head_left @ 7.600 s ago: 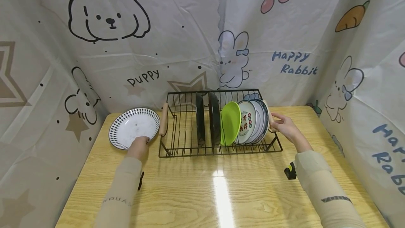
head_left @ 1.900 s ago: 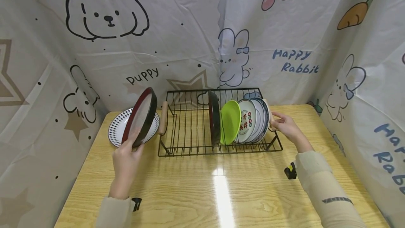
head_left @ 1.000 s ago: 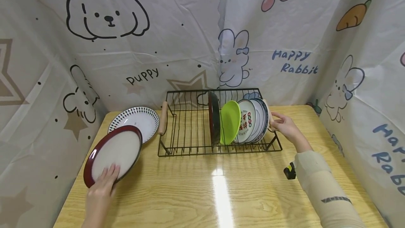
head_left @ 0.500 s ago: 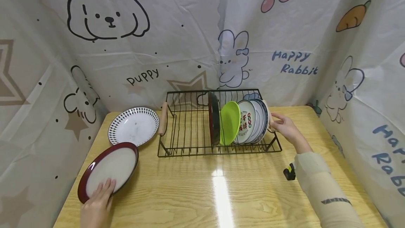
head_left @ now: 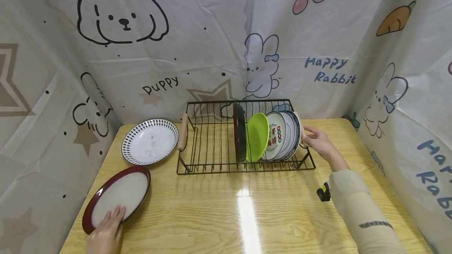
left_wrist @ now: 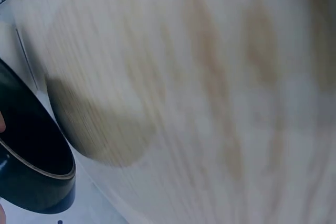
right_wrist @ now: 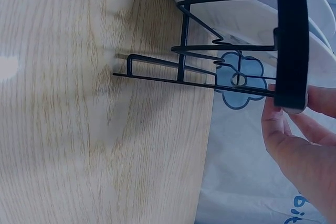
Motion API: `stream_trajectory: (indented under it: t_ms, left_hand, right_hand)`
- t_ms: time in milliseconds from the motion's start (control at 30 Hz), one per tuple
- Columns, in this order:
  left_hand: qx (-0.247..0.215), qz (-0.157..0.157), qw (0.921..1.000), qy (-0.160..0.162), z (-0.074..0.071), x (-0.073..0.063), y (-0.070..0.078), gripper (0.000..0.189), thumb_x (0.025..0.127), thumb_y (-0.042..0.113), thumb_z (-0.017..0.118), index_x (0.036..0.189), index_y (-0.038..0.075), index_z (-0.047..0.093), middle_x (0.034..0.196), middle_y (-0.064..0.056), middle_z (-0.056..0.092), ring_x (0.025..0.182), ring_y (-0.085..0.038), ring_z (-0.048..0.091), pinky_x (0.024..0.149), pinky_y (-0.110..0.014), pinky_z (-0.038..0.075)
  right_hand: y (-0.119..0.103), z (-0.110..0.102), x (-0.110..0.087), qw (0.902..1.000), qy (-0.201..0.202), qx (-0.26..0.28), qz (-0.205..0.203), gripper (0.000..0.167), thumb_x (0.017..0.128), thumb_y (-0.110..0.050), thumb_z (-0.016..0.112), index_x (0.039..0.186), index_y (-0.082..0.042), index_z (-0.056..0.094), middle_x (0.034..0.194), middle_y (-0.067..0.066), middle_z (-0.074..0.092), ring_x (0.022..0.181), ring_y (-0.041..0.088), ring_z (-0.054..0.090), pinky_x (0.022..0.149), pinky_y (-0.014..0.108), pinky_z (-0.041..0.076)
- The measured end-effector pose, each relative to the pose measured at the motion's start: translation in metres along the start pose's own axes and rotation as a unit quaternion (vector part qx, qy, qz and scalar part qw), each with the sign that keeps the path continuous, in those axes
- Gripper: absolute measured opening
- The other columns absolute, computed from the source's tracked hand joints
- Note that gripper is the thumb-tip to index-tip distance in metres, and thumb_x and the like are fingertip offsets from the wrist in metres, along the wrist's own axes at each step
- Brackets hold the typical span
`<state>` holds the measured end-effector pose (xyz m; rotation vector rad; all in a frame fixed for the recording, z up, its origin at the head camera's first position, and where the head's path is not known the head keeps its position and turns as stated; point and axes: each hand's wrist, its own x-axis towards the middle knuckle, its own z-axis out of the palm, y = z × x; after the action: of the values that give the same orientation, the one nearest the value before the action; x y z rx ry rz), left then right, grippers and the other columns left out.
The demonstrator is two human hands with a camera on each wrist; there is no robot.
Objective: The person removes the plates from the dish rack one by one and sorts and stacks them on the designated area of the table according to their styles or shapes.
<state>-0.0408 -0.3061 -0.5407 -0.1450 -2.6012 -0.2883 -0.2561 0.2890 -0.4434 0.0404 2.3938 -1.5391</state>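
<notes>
Cartoon-print cloth behind bench | one red-rimmed plate, front-left of rack, just ahead of the nearer left hand, which pinches its rim; long axis slants rackward | one diamond-edged plate left of rack | in rack: one dark plate, one green plate, at least three pale plates | right hand pinches rack's right end

Black wire dish rack: one
Pale wooden handles: two, at the rack's ends
Round white black-diamond-rimmed plate: one, left of the rack
Round dark-red-rimmed, cream-centred dish: one, front-left of the rack
Round dark dish: one, inside the rack
Round lime-green plate: one, inside the rack
Round white plates: at least three, overlapping, inside the rack
Bare hands: two
</notes>
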Motion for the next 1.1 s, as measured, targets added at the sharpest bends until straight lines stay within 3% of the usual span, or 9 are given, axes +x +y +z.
stream_trajectory:
  t_ms: [267,500,733,833,967,1033,1100]
  left_hand:
    - [0.012,0.008,0.9999,-0.003,-0.001,0.0,-0.001,0.048,0.054,-0.003,0.075,0.101,-0.006,0.065,0.101,-0.026,0.063,0.081,-0.047,0.061,0.062,-0.055,0.048]
    - [0.033,-0.009,0.9977,-0.059,-0.004,0.004,0.003,0.046,0.058,-0.002,0.075,0.103,-0.005,0.066,0.103,-0.025,0.063,0.083,-0.048,0.06,0.065,-0.056,0.047]
    - [0.039,-0.032,0.99,-0.132,-0.006,0.006,0.004,0.05,0.058,-0.001,0.078,0.106,-0.004,0.065,0.109,-0.025,0.061,0.089,-0.048,0.059,0.062,-0.056,0.048]
    - [0.028,-0.056,0.98,-0.189,-0.007,0.009,0.002,0.052,0.06,0.0,0.078,0.11,-0.002,0.064,0.114,-0.024,0.058,0.096,-0.049,0.056,0.063,-0.057,0.047]
    - [0.018,-0.107,0.9545,-0.278,-0.007,0.015,0.002,0.053,0.067,0.003,0.075,0.118,0.0,0.06,0.121,-0.024,0.053,0.105,-0.05,0.05,0.071,-0.059,0.045]
    - [0.016,-0.122,0.9466,-0.298,-0.006,0.016,0.002,0.053,0.068,0.004,0.075,0.119,0.001,0.059,0.122,-0.024,0.052,0.107,-0.049,0.049,0.073,-0.059,0.045]
    - [0.014,-0.13,0.9439,-0.303,-0.005,0.017,0.001,0.053,0.068,0.004,0.075,0.119,0.001,0.059,0.122,-0.024,0.052,0.108,-0.049,0.048,0.073,-0.059,0.044]
  right_hand:
    - [0.001,0.0,0.0,1.0,0.002,0.004,0.0,0.054,0.097,-0.009,0.039,0.145,0.002,0.015,0.135,0.035,0.034,0.121,0.041,0.039,0.101,0.052,0.03]
    - [0.001,0.0,0.0,1.0,0.004,0.006,-0.005,0.054,0.097,-0.009,0.039,0.144,0.003,0.015,0.133,0.036,0.035,0.12,0.041,0.04,0.1,0.051,0.031]
    - [-0.002,0.001,-0.001,0.9999,0.01,0.008,0.0,0.056,0.096,-0.007,0.04,0.144,0.003,0.014,0.134,0.036,0.034,0.123,0.042,0.037,0.101,0.051,0.03]
    - [-0.002,0.001,-0.001,0.9999,0.01,0.009,0.001,0.056,0.096,-0.007,0.04,0.144,0.003,0.014,0.135,0.036,0.033,0.123,0.043,0.037,0.101,0.052,0.03]
    - [-0.002,0.001,-0.001,0.9999,0.008,0.008,-0.003,0.055,0.097,-0.008,0.039,0.144,0.003,0.014,0.134,0.036,0.034,0.121,0.043,0.038,0.101,0.052,0.03]
    - [-0.001,0.0,-0.001,0.9999,0.008,0.007,-0.004,0.055,0.097,-0.009,0.039,0.144,0.003,0.014,0.133,0.036,0.035,0.12,0.043,0.039,0.101,0.052,0.03]
    - [-0.001,0.0,-0.001,0.9999,0.006,0.006,-0.005,0.055,0.097,-0.01,0.039,0.144,0.002,0.014,0.133,0.036,0.035,0.12,0.043,0.039,0.101,0.053,0.029]
